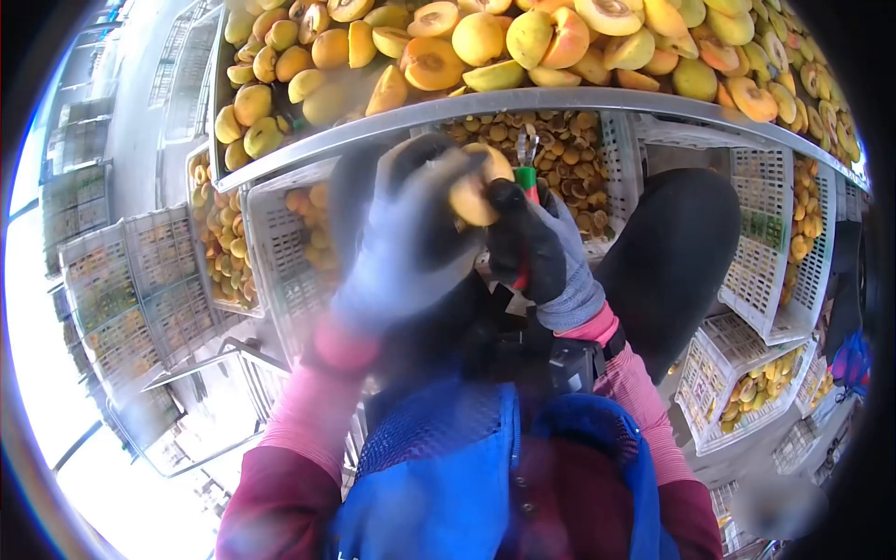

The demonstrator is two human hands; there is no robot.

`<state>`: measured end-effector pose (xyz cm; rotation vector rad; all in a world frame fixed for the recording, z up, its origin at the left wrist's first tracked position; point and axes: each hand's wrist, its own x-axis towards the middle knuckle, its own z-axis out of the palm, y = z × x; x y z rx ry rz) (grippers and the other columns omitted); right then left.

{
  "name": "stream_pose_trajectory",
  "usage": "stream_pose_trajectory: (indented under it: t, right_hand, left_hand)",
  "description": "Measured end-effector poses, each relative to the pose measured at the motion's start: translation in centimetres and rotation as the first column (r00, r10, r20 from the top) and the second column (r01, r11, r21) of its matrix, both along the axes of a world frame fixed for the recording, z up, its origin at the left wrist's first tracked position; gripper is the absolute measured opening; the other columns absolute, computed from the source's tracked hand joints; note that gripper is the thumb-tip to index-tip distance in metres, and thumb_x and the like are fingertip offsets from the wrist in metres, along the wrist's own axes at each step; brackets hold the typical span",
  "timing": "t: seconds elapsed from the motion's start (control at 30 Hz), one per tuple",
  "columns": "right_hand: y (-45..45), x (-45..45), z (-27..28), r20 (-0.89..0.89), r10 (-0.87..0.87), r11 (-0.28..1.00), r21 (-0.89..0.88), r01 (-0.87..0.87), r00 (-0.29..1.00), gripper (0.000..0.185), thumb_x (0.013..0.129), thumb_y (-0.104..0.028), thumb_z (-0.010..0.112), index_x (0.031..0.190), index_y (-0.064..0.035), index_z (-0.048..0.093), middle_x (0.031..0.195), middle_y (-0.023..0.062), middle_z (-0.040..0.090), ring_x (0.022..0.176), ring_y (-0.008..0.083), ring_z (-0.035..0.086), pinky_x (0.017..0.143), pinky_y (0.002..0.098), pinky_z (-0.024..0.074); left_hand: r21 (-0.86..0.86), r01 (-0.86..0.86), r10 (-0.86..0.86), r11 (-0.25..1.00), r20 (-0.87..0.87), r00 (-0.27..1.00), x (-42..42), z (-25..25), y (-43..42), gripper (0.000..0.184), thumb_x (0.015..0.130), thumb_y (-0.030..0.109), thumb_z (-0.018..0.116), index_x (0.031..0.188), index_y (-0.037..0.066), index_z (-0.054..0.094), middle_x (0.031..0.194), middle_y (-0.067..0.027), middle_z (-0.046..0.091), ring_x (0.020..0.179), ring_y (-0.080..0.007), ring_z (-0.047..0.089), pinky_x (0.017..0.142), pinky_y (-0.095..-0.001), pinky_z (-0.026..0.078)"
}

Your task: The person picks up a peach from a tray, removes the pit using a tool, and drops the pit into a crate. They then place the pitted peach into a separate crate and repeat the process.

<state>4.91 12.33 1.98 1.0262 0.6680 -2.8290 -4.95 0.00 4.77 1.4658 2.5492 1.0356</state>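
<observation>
Both hands wear grey gloves with black palms and meet just below the metal edge of the fruit table [523, 97]. My left hand [411, 219], blurred by motion, is closed on a yellow peach [474, 203]. Opposite it, my right hand [537, 243] is closed around a tool with a green and red handle [527, 182] and a metal tip pointing up; its black fingers touch the peach. Peaches, whole and cut in halves [434, 63], are heaped on the table above the hands.
A crate of small brownish pieces [569, 149] is under the table edge, beyond my hands. White crates of peaches stand at left [280, 224] and right [761, 224]. My knee [677, 243] is right of my right hand. Stacked crates [140, 271] are farther left.
</observation>
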Motion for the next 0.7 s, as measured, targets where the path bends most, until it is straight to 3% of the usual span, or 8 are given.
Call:
stream_pose_trajectory:
  t: [0.1, 0.17, 0.23, 0.3, 0.4, 0.57, 0.6, 0.7]
  right_hand:
    - [1.1, 0.8, 0.3, -0.114, 0.081, 0.992, 0.104, -0.069, 0.990, 0.027, 0.087, -0.026, 0.064, 0.103, -0.0085, 0.052, 0.058, -0.0026, 0.044, 0.041, 0.0065, 0.038, 0.036, 0.0223, 0.0302]
    - [0.2, 1.0, -0.5, -0.246, 0.044, 0.997, 0.076, -0.026, 0.968, 0.028, 0.087, -0.023, 0.065, 0.106, -0.0065, 0.053, 0.061, -0.0026, 0.046, 0.041, 0.0073, 0.039, 0.036, 0.0237, 0.0321]
    - [-0.8, 0.8, -0.9, -0.221, 0.007, 0.965, 0.256, 0.051, 0.975, 0.026, 0.087, -0.018, 0.065, 0.106, -0.0057, 0.053, 0.068, -0.0011, 0.051, 0.049, 0.0071, 0.045, 0.042, 0.0222, 0.0372]
    - [-1.4, 1.2, -1.6, -0.252, -0.015, 0.842, 0.519, 0.148, 0.968, 0.022, 0.089, -0.008, 0.060, 0.108, -0.0030, 0.051, 0.089, 0.0043, 0.058, 0.073, 0.0077, 0.056, 0.061, 0.0198, 0.0466]
    - [-2.1, 3.0, -0.8, -0.224, -0.016, 0.805, 0.575, 0.146, 0.974, 0.022, 0.090, -0.004, 0.055, 0.111, -0.0007, 0.049, 0.100, 0.0078, 0.058, 0.088, 0.0091, 0.057, 0.074, 0.0212, 0.0482]
    - [-3.2, 5.2, 0.3, 0.113, 0.218, 0.166, 0.975, -0.150, 0.970, 0.038, 0.092, -0.010, 0.053, 0.126, 0.0046, 0.045, 0.099, 0.0196, 0.060, 0.086, 0.0262, 0.061, 0.075, 0.0342, 0.0487]
    - [-3.0, 5.2, 0.8, 0.117, 0.227, 0.199, 0.966, -0.164, 0.967, 0.038, 0.092, -0.010, 0.053, 0.125, 0.0050, 0.045, 0.099, 0.0209, 0.060, 0.086, 0.0285, 0.061, 0.076, 0.0354, 0.0482]
    - [-2.8, 5.2, 1.1, 0.113, 0.251, 0.255, 0.950, -0.178, 0.961, 0.038, 0.092, -0.011, 0.053, 0.125, 0.0059, 0.045, 0.099, 0.0235, 0.059, 0.087, 0.0331, 0.059, 0.077, 0.0376, 0.0471]
  left_hand:
    - [0.099, -0.038, -0.005, 0.994, 0.395, 0.919, 0.7, 1.0, 0.0, 0.044, 0.076, -0.003, 0.063, 0.116, -0.004, 0.046, 0.127, -0.0247, 0.045, 0.091, -0.0296, 0.057, 0.076, -0.0346, 0.050]
    - [0.156, -0.038, 0.001, 0.987, 0.232, 0.973, 1.8, -0.8, -0.5, 0.049, 0.077, -0.006, 0.059, 0.122, -0.007, 0.040, 0.117, -0.0264, 0.049, 0.087, -0.0340, 0.058, 0.072, -0.0388, 0.050]
    - [0.162, -0.013, 0.025, 0.987, -0.071, 0.997, 2.4, -3.9, -0.9, 0.053, 0.078, -0.010, 0.055, 0.127, -0.011, 0.033, 0.107, -0.0280, 0.053, 0.083, -0.0384, 0.059, 0.068, -0.0430, 0.051]
    - [0.242, -0.077, 0.062, 0.967, 0.070, 0.996, 3.1, -4.8, -0.9, 0.056, 0.077, -0.008, 0.057, 0.128, -0.012, 0.032, 0.101, -0.0257, 0.055, 0.080, -0.0383, 0.059, 0.067, -0.0437, 0.051]
    - [0.253, -0.099, 0.071, 0.962, 0.118, 0.991, 3.3, -4.6, -0.6, 0.053, 0.078, -0.004, 0.058, 0.126, -0.011, 0.036, 0.100, -0.0250, 0.055, 0.079, -0.0375, 0.059, 0.067, -0.0429, 0.051]
    - [0.223, -0.367, 0.161, 0.903, 0.617, 0.771, 5.0, -2.9, 0.4, 0.031, 0.086, 0.001, 0.053, 0.115, -0.010, 0.046, 0.105, -0.0234, 0.054, 0.087, -0.0328, 0.059, 0.075, -0.0387, 0.051]
    - [0.220, -0.414, 0.144, 0.883, 0.713, 0.686, 5.2, -2.2, 0.5, 0.028, 0.088, 0.002, 0.051, 0.113, -0.010, 0.047, 0.106, -0.0229, 0.054, 0.088, -0.0317, 0.059, 0.076, -0.0379, 0.051]
    - [0.196, -0.322, 0.181, 0.926, 0.518, 0.836, 5.6, -2.7, 0.4, 0.022, 0.094, 0.005, 0.045, 0.110, -0.009, 0.048, 0.106, -0.0205, 0.054, 0.091, -0.0281, 0.057, 0.080, -0.0356, 0.049]
